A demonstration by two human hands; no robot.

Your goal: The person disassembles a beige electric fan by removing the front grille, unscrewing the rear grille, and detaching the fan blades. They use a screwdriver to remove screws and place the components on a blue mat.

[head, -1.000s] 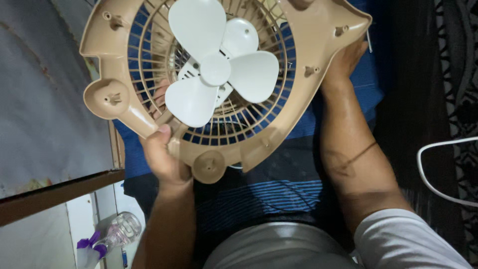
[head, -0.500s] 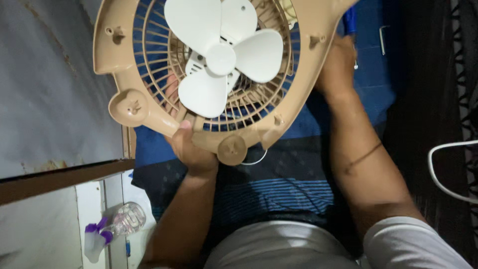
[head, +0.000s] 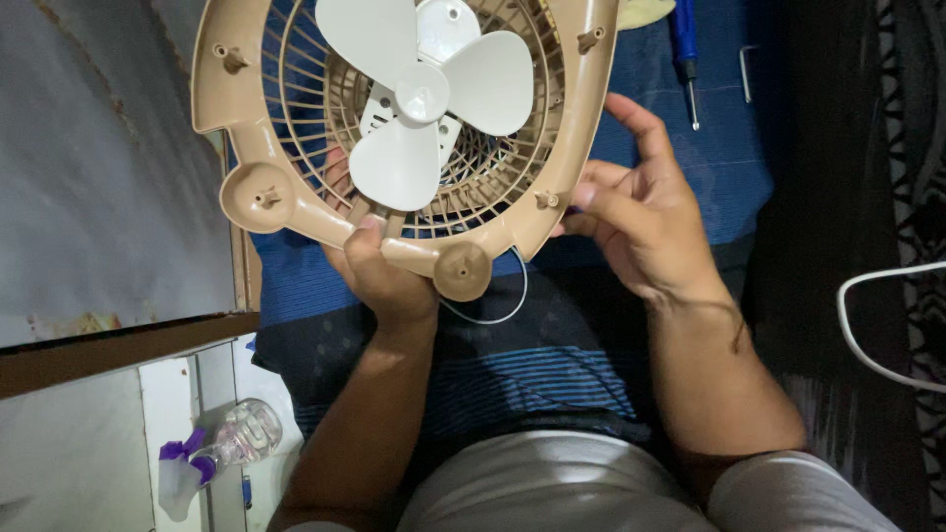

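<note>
Fan housing held over the lap.
My left grip (head: 379, 276) clasped the beige fan housing (head: 246, 118) at its lower rim; my right grip (head: 641, 222) stayed loosely open, fingertips touching its edge.

Home floor: patterned rug (head: 912, 118), screwdriver (head: 686, 49)

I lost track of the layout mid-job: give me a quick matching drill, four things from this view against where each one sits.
Things:
1. white fan blades
2. blue-handled screwdriver
3. clear bottle
4. left hand

Places:
a. lower left, lying on its side
b. gripping the bottom rim of the tan fan housing
c. on the blue cloth, top right
d. middle of the tan grille

Pairs: 1-d, 2-c, 3-a, 4-b
</note>
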